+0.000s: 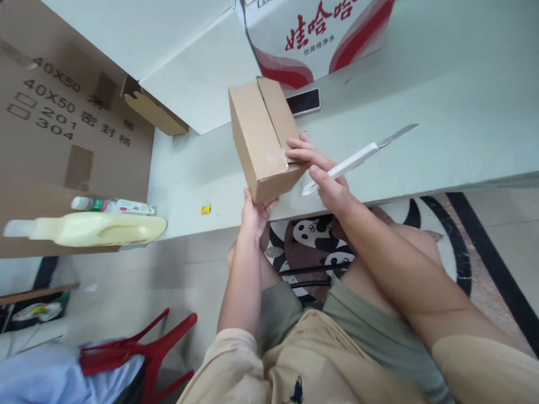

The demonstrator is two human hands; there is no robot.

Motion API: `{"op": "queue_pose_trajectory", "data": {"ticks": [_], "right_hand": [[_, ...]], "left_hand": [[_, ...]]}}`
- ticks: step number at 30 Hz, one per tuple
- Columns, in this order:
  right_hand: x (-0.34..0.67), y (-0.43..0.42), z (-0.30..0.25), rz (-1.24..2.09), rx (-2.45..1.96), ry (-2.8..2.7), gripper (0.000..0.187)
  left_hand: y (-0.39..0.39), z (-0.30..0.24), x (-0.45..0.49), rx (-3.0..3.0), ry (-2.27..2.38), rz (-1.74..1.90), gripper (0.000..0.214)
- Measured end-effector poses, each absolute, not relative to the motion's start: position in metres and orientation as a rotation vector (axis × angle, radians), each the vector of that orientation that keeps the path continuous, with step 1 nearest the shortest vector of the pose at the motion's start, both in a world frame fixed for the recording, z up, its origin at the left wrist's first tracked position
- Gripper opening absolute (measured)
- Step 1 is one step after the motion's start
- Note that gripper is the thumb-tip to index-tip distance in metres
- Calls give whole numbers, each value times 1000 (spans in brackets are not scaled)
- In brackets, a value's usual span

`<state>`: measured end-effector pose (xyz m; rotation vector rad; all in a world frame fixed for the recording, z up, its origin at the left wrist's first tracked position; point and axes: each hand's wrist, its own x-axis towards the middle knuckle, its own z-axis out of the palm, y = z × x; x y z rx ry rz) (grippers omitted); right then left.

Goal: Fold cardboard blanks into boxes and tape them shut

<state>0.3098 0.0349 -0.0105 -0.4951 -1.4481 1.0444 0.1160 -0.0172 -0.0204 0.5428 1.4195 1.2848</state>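
Note:
A small brown cardboard box [256, 120] is tilted above the near edge of the pale table, its top seam running away from me. Under its near bottom corner, my left hand [254, 216] grips it, with some fingers hidden behind the box. My right hand [330, 182] is closed around the white handle of a utility knife [353, 161], whose bare blade points up and to the right, away from the box. The fingertips of that same hand rest on the box's near right top edge.
Behind the box lie a phone [304, 102] and a white-and-red carton [315, 39]. To the left are a pale yellow jug [109, 229], a water bottle [113, 205], a small yellow packet [205, 210] and a large cardboard box [63, 140]. A red chair [155, 348] stands lower left.

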Motion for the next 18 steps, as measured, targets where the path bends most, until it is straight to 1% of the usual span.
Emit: {"op": "queue_pose_trajectory", "data": {"ticks": [2, 4, 6, 7, 9, 11, 12, 15, 18], "right_hand": [[310, 36, -9, 1008, -500, -1404, 40], [309, 37, -11, 992, -546, -1335, 39], [308, 38, -14, 990, -606, -1282, 38], [308, 39, -15, 992, -633, -1268, 37], [308, 39, -15, 1002, -669, -1265, 31], [309, 39, -14, 1015, -677, -1273, 26], [309, 39, -12, 1021, -673, -1280, 24], [310, 38, -8, 1026, -658, -1312, 22], [309, 38, -6, 1032, -652, -1323, 20]], "left_hand": [[-21, -22, 121, 570, 1454, 1103, 59], [-26, -25, 124, 659, 1511, 916, 46], [-31, -28, 124, 807, 1613, 826, 35], [-32, -28, 124, 894, 1690, 866, 30], [-34, -24, 121, 1067, 1845, 1118, 25], [-32, -12, 117, 1254, 1893, 1436, 26], [-29, -4, 115, 1370, 1842, 1531, 29], [-11, 24, 114, 1762, 1566, 1590, 30], [13, 40, 119, 1917, 1467, 1398, 25]]}}
